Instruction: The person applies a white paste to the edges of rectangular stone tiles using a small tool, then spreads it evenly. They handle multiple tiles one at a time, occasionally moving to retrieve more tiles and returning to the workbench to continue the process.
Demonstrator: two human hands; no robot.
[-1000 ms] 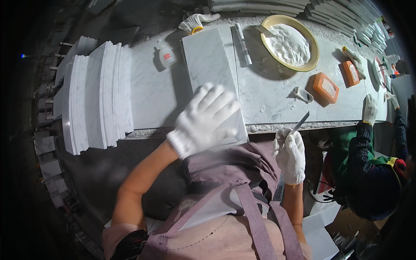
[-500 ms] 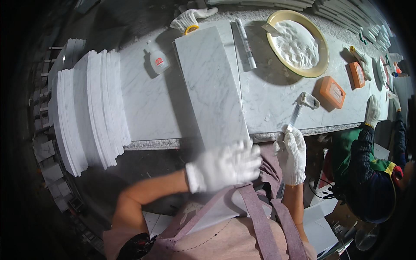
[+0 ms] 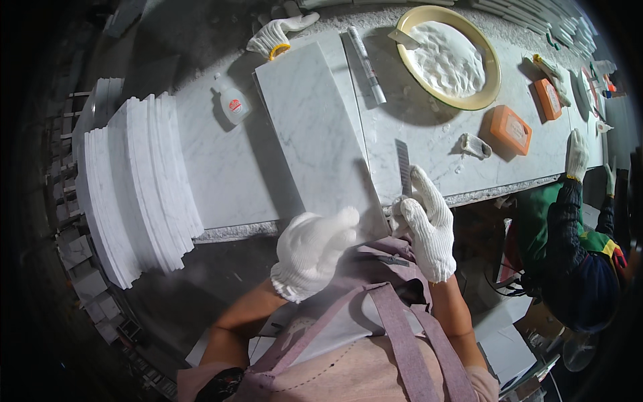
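Note:
A long grey-veined white marble slab (image 3: 311, 124) lies on the worktop, its near end reaching over the front edge toward me. My left hand (image 3: 311, 254), in a white knit glove, is at the slab's near left corner. Its fingers look curled inward but are blurred, and whether they hold anything is hidden. My right hand (image 3: 430, 228), gloved alike, is closed around the lower end of a thin flat scraper blade (image 3: 403, 167), just right of the slab. The blade points away from me over the worktop. A crumpled whitish scrap (image 3: 475, 146) lies farther right.
White slabs (image 3: 144, 181) stand stacked at left. A squeeze bottle (image 3: 232, 100), spare glove (image 3: 278, 37) and marker (image 3: 367, 65) surround the slab's far part. At right are a yellow basin (image 3: 495, 70) of white powder, orange boxes (image 3: 512, 130) and a co-worker's gloved hand (image 3: 577, 154).
My left hand has drawn back left from the slab's near end, its fingers curling. My right hand has moved left with the scraper blade, away from the crumpled scrap.

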